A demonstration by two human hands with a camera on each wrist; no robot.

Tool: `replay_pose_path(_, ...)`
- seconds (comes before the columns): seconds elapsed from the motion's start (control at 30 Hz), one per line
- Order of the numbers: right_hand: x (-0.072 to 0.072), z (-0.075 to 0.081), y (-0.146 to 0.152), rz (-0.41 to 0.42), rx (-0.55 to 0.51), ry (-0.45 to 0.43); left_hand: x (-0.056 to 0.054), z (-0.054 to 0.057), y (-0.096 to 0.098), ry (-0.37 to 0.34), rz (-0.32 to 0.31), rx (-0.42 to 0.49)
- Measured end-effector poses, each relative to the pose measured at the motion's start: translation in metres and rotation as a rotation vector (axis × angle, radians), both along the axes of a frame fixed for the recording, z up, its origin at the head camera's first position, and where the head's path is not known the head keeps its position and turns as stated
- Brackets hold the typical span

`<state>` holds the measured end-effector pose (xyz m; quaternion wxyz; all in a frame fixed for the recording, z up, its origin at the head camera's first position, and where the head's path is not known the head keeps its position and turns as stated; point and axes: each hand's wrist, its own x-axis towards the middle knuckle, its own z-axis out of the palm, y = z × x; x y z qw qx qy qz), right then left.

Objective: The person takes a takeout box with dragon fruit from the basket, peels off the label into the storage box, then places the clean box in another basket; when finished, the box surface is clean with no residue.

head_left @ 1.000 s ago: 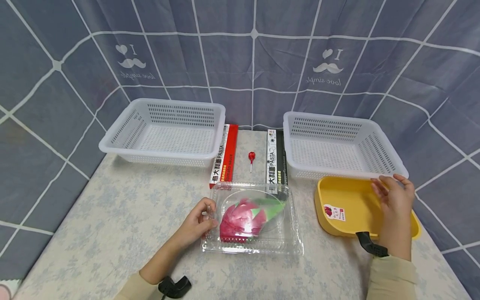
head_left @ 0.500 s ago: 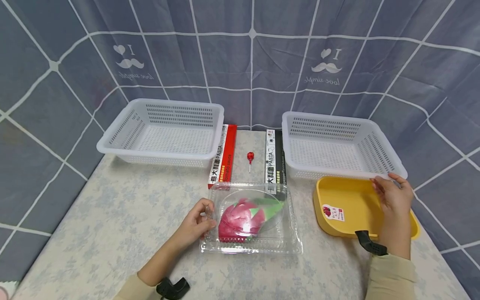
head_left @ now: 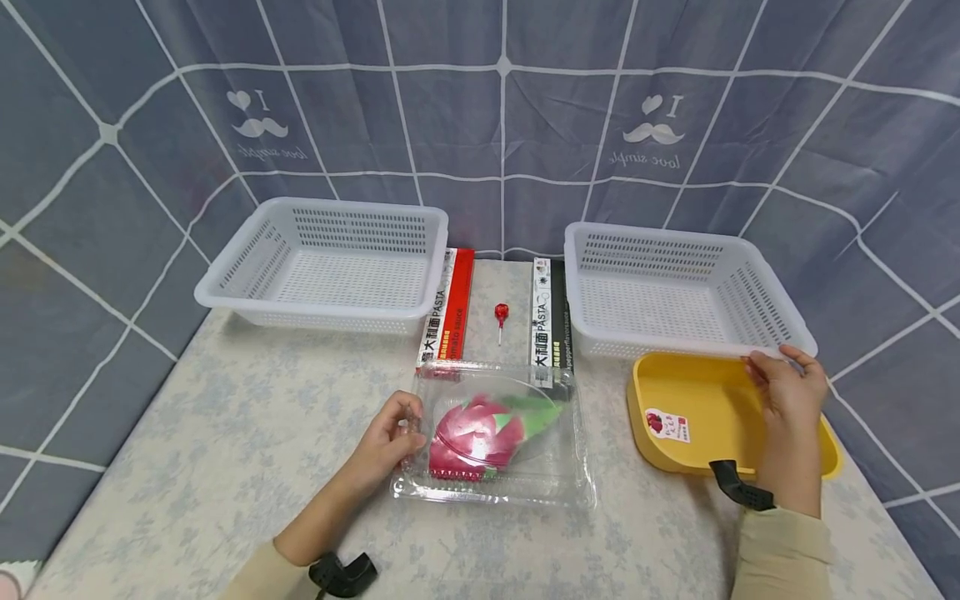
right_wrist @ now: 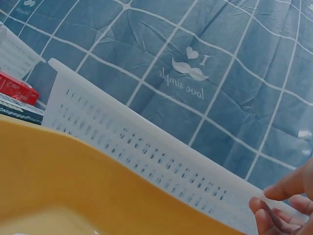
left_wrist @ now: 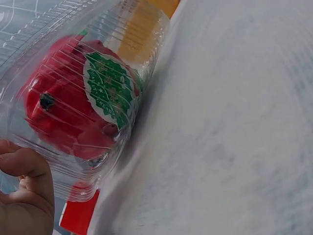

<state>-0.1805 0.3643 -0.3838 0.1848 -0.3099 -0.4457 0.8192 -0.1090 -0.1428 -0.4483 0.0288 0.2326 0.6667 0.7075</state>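
My left hand (head_left: 386, 442) grips the left side of a clear plastic clamshell box (head_left: 570, 467), thumb low and fingers curled at its edge. Inside the box lies a pink-red and green toy dragon fruit (head_left: 480, 437). The left wrist view shows the fruit's leaf-shaped green label (left_wrist: 111, 88) through the ribbed plastic. Over a yellow tub (head_left: 705, 417), my right hand (head_left: 791, 392) reaches to the front right corner of the right white basket (head_left: 675, 342). Its thumb and forefinger pinch the basket's rim, as the right wrist view also shows.
Another white basket (head_left: 315, 312) stands at the back left. A red pasta box (head_left: 459, 308) lies beside it, and a black-and-white pasta box (head_left: 542, 321) beside the right basket. Between them lies a red lollipop (head_left: 501, 313). A tiled-pattern curtain (head_left: 450, 108) hangs behind.
The clamshell box has shifted slightly left with my left hand and tilted a little. My right fingers have closed from hovering near the basket corner onto its rim.
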Motion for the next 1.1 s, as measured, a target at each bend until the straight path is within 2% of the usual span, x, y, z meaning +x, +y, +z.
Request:
replay_pose_path(0.17,0.005,0.008,-0.006,0.006,-0.003,-0.009,-0.005,0.009,-0.004,0.006,0.000,-0.017)
replay_pose_path(0.4,0.005,0.008,-0.006,-0.004,-0.009,-0.007,-0.019,0.033,-0.012,0.039,-0.014,-0.065)
replay_pose_path(0.67,-0.008,-0.013,0.014,0.006,0.030,-0.032,-0.034,0.061,-0.010,0.014,-0.015,-0.087)
replay_pose_path(0.93,0.003,0.004,-0.002,-0.011,-0.018,0.008,-0.054,0.092,0.000,-0.013,-0.040,-0.100)
replay_pose_path(1.1,0.003,0.005,-0.004,-0.001,-0.018,0.030,-0.066,0.108,0.007,-0.029,-0.049,-0.097)
